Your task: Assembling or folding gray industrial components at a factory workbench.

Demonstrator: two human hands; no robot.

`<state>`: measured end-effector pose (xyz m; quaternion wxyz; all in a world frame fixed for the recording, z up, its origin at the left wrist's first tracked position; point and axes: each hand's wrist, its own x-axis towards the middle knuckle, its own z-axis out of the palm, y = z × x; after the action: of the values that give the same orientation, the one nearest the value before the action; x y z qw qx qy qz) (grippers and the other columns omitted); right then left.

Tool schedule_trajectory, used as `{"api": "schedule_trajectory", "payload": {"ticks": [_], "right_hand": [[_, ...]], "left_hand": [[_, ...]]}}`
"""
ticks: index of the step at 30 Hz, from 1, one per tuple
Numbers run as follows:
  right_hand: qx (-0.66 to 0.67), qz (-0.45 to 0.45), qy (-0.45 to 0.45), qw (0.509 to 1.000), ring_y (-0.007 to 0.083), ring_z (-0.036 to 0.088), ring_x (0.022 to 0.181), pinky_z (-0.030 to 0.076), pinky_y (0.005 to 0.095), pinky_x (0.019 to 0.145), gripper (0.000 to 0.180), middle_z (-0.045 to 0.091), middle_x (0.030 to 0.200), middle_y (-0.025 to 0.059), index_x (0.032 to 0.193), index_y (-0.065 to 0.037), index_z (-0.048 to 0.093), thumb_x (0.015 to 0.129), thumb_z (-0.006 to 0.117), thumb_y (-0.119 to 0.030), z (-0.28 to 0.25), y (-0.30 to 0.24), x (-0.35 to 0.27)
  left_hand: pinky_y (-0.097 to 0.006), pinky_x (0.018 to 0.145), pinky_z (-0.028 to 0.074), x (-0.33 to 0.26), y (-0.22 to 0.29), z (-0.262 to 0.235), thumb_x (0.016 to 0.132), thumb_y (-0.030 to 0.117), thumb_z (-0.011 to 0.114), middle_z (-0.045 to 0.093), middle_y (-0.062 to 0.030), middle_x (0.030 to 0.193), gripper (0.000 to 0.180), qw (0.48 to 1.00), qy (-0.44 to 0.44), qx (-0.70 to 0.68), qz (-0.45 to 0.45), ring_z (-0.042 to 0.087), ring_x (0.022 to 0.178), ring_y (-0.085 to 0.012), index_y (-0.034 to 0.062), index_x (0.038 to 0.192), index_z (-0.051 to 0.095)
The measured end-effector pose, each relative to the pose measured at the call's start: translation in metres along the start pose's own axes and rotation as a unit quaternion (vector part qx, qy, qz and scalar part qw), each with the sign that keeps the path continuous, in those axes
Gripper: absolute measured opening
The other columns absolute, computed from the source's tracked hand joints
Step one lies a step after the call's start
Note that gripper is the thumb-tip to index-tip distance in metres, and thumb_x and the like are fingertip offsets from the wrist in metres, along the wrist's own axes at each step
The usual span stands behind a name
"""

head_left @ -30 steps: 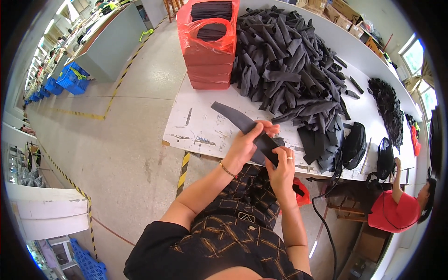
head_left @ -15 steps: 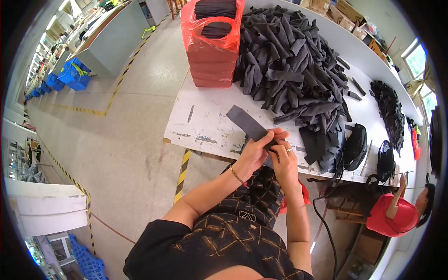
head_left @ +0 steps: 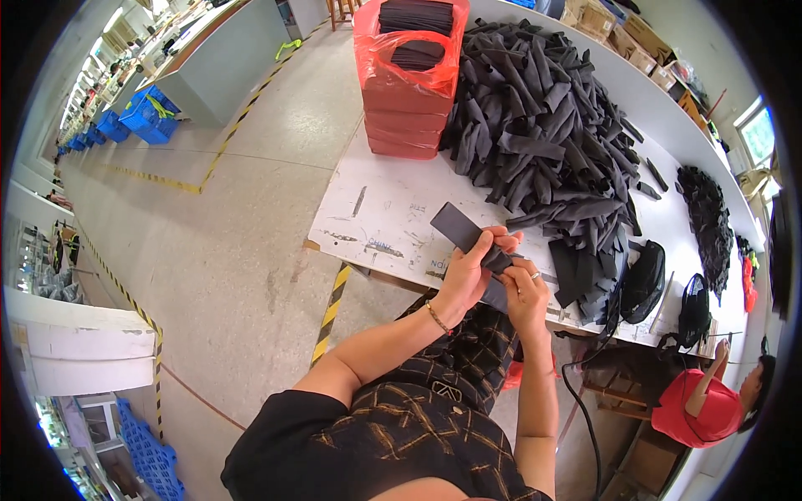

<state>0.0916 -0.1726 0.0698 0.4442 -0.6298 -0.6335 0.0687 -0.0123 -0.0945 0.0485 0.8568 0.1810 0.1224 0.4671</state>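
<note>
Blue plastic crates [head_left: 149, 117] stand on the floor, well to the left of the big heap of loose dark grey strips [head_left: 543, 125]. Just beside the heap, on its left, a tall red translucent plastic bag [head_left: 409, 125] stands upright on the white, scuffed table [head_left: 376, 196], with stacked dark flat pieces [head_left: 415, 17] showing at its open top. Nearer the person than the heap, and toward its left, a flat, matt dark grey strip [head_left: 454, 224] is held up over the table's near edge, its free end pointing away to the left. The left hand [head_left: 466, 277] has its grip clamped on the strip, thumb on top. Just right of it, the right hand [head_left: 528, 299] has its grip clamped on the strip's nearer part, fingertips close together. Flat dark grey pieces [head_left: 575, 271] lie at the heap's near side. Right of these is a rounded black mesh object [head_left: 643, 282]. A smaller black heap [head_left: 706, 225] lies right of the big one; nearer the person sits a co-worker in a red top [head_left: 695, 409].
</note>
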Motion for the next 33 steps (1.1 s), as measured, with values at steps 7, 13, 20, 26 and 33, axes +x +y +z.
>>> {"api": "schedule_trajectory", "payload": {"ticks": [7, 13, 20, 26, 33], "right_hand": [[0.045, 0.106, 0.000, 0.993, 0.0230, 0.060, 0.076, 0.049, 0.0316, 0.068, 0.014, 0.060, 0.094, 0.0101, 0.085, 0.001, 0.060, 0.078, 0.071, -0.002, 0.000, -0.012, 0.006], [0.260, 0.224, 0.164, 0.925, 0.0089, 0.051, 0.079, 0.043, 0.0218, 0.071, 0.018, 0.055, 0.095, 0.0029, 0.086, 0.003, 0.056, 0.085, 0.071, -0.008, 0.034, 0.002, -0.007], [0.331, 0.286, 0.178, 0.881, 0.0073, 0.051, 0.081, 0.046, 0.0220, 0.073, 0.021, 0.055, 0.092, 0.0005, 0.103, -0.001, 0.056, 0.088, 0.068, -0.009, 0.021, -0.011, 0.010], [0.268, 0.197, 0.239, 0.912, 0.0074, 0.051, 0.085, 0.044, 0.0201, 0.076, 0.027, 0.055, 0.094, 0.0007, 0.110, 0.001, 0.057, 0.085, 0.067, 0.002, 0.027, -0.006, 0.002], [0.298, 0.194, 0.115, 0.928, 0.0092, 0.051, 0.085, 0.042, 0.0205, 0.075, 0.020, 0.055, 0.093, 0.0017, 0.104, 0.001, 0.062, 0.085, 0.068, 0.000, 0.020, -0.003, -0.002]], "left_hand": [[-0.035, 0.102, 0.043, 0.005, 0.004, -0.002, 0.100, 0.028, 0.047, 0.066, -0.0140, 0.108, 0.035, 0.999, 0.011, -0.016, -0.032, 0.058, 0.113, -0.0241, -0.0016, 0.118, 0.053], [-0.035, 0.100, 0.043, 0.018, 0.018, -0.002, 0.100, 0.031, 0.046, 0.060, -0.0163, 0.124, 0.039, 0.999, -0.009, 0.038, 0.018, 0.056, 0.115, -0.0206, 0.0007, 0.123, 0.053], [-0.033, 0.097, 0.043, 0.012, 0.027, 0.000, 0.096, 0.036, 0.055, 0.057, -0.0108, 0.127, 0.049, 0.997, -0.040, 0.063, -0.011, 0.054, 0.111, -0.0163, 0.0051, 0.133, 0.051], [-0.029, 0.076, 0.054, 0.016, 0.044, -0.045, 0.091, 0.023, 0.066, 0.067, -0.0057, 0.097, 0.027, 0.988, 0.102, 0.119, 0.012, 0.064, 0.086, -0.0138, 0.0032, 0.110, 0.064], [-0.040, 0.081, 0.058, 0.011, 0.064, -0.042, 0.089, 0.005, 0.064, 0.068, -0.0133, 0.093, 0.014, 0.982, 0.006, 0.170, 0.084, 0.069, 0.087, -0.0277, -0.0023, 0.100, 0.065]]}}
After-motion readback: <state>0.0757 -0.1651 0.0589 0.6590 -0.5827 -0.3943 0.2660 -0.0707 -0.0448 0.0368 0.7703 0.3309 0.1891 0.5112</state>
